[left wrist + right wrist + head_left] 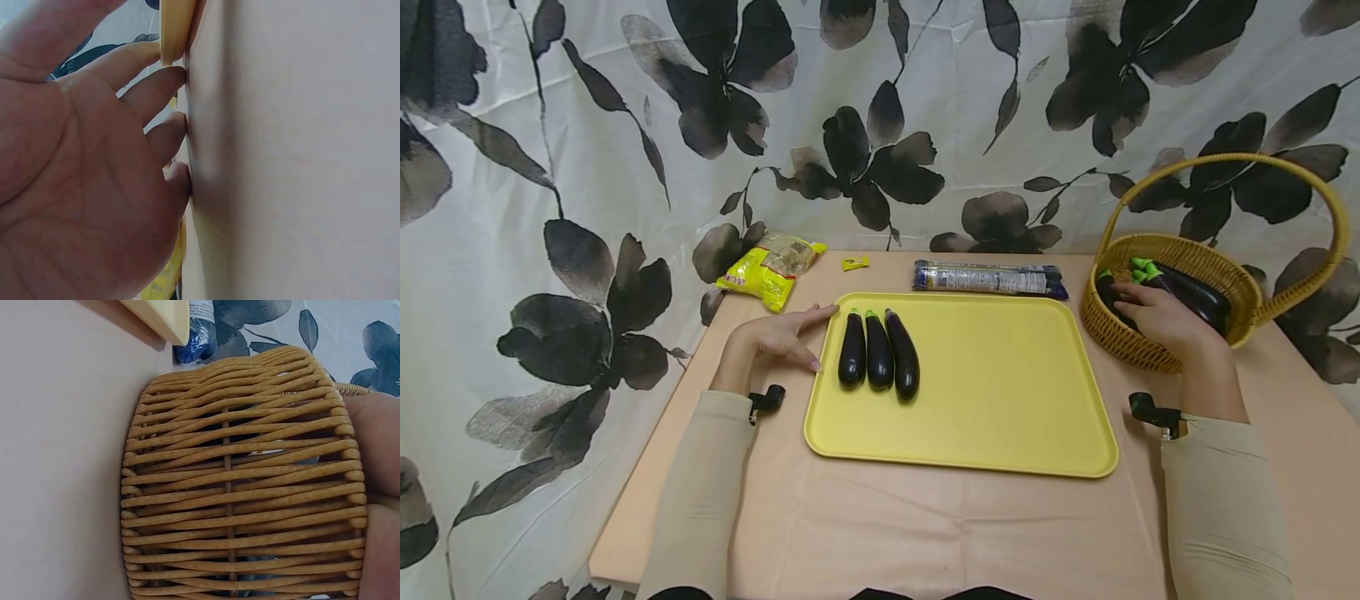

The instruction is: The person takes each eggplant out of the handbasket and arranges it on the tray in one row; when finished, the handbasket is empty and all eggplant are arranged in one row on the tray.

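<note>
Pale sleeves (700, 492) come closest to us, one down each side of a yellow tray (1000, 375), and look at that left hand (778, 336)! Fingers straight and spread apart, thumb and forefinger touching the tray's left rim: a brace, I'd say, to stop it sliding on the table (925, 533).

Three eggplants (879, 358) lie side by side on the tray's left part, stems pointing away from the person; bunched like that, they leave room to the right, and the raised rim should check any roll.

Over to the right hand (1161, 315), dipped into the wicker basket (1105, 333) among more eggplants (1198, 296)! Its fingertips are hidden, so whether they clamp one or merely touch, I cannot tell. High woven walls seem to suit such slippery loose things.

Beyond the tray, a yellow bag (767, 273), small packet (854, 263) and long blue package (988, 278) sit apart, probably clear of both arms.
</note>
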{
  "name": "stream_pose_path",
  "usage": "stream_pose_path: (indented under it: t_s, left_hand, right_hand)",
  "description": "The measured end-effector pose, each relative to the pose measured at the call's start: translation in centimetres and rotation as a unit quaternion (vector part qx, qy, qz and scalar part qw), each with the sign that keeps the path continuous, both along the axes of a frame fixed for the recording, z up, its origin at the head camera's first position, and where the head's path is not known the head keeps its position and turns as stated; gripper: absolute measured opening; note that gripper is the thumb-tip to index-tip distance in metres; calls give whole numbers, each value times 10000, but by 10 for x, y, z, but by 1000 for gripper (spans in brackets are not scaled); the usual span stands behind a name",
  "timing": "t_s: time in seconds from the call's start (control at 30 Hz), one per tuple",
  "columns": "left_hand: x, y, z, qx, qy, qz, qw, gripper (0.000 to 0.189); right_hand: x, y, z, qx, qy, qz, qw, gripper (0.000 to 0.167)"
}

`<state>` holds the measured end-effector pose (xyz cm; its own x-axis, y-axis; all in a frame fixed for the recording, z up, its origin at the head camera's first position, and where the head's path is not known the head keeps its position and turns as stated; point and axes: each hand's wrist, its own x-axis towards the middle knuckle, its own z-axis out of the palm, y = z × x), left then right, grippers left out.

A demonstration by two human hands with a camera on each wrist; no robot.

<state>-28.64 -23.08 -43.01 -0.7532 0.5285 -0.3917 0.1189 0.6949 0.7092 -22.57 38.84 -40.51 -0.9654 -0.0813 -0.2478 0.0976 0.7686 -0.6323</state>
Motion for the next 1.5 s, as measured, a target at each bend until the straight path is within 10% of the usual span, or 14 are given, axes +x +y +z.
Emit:
stream_pose_path:
  t_s: [1.5]
  left_hand:
    - [-3, 0, 1, -25, -161, 136, 9998, 126]
  right_hand:
    - [2, 3, 3, -814, 469, -427, 9947, 65]
